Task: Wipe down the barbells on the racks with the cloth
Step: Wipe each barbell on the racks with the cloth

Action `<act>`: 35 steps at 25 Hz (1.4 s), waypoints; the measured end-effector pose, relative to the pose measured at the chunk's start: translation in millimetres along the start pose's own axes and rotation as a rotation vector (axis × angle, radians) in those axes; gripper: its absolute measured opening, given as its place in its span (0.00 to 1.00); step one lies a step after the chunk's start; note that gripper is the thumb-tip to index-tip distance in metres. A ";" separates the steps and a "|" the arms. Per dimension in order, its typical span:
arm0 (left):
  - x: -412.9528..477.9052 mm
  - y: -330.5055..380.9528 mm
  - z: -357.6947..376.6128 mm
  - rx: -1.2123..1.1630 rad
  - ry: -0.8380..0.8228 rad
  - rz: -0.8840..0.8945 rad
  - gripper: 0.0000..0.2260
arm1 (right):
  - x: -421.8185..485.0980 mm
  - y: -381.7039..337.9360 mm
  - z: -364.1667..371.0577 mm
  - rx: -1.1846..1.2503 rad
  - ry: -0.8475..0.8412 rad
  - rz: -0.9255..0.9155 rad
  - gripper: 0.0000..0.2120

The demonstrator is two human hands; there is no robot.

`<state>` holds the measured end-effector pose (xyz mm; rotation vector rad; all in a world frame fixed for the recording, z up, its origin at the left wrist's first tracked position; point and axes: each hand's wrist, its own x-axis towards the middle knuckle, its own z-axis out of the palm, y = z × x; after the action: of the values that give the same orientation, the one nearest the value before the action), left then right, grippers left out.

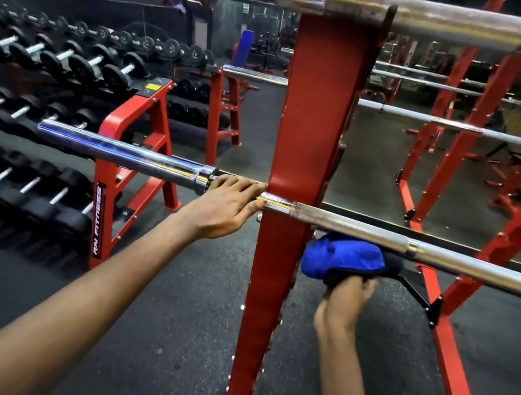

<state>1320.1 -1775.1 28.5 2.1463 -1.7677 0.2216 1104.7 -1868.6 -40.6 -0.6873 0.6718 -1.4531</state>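
A chrome barbell lies across the red rack upright at waist height. My left hand grips its shaft just left of the upright, beside the sleeve collar. My right hand holds a bunched blue cloth with a black edge just under the bar, right of the upright; whether the cloth touches the bar is unclear. A second barbell rests higher on the same rack, near head level.
Red dumbbell racks loaded with black dumbbells stand to the left. More red rack frames and bars, partly mirrored, fill the right. Dark rubber floor lies below.
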 end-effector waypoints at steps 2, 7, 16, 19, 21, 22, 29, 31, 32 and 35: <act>-0.2 -0.5 -1.0 0.035 -0.021 0.015 0.25 | -15.4 -4.7 2.3 -0.231 0.089 -0.153 0.22; 5.0 -23.6 -8.5 0.153 -0.001 0.069 0.28 | -37.3 -13.2 30.9 -0.890 -0.172 -0.430 0.27; -6.8 -87.0 -15.7 0.182 0.071 0.086 0.29 | -46.2 6.1 84.1 -1.507 -0.346 -0.825 0.24; -14.3 -98.3 -21.3 0.135 0.095 0.149 0.30 | -49.3 23.6 101.1 -1.494 -0.354 -0.835 0.23; -17.4 -102.4 -23.9 0.124 0.104 0.175 0.29 | -48.3 36.1 120.2 -1.456 -0.402 -0.846 0.22; -18.1 -104.5 -24.5 0.116 0.103 0.186 0.29 | -48.3 40.5 129.3 -1.460 -0.479 -0.860 0.22; -33.1 -157.1 -31.8 0.188 0.096 0.131 0.27 | -33.3 29.9 138.8 -1.455 -0.416 -0.912 0.23; -36.1 -164.5 -32.5 0.201 0.113 0.150 0.24 | -42.7 50.4 138.0 -1.458 -0.337 -0.932 0.22; -36.3 -164.4 -31.7 0.204 0.126 0.156 0.23 | -49.6 65.5 139.4 -1.427 -0.329 -0.938 0.22; -34.1 -159.1 -26.1 0.201 0.147 0.148 0.22 | -63.0 93.3 153.8 -1.367 -0.354 -0.917 0.22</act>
<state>1470.3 -1708.9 14.5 2.0701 -1.8877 0.6024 1281.8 -1803.4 -13.3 -2.4951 1.1056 -1.4175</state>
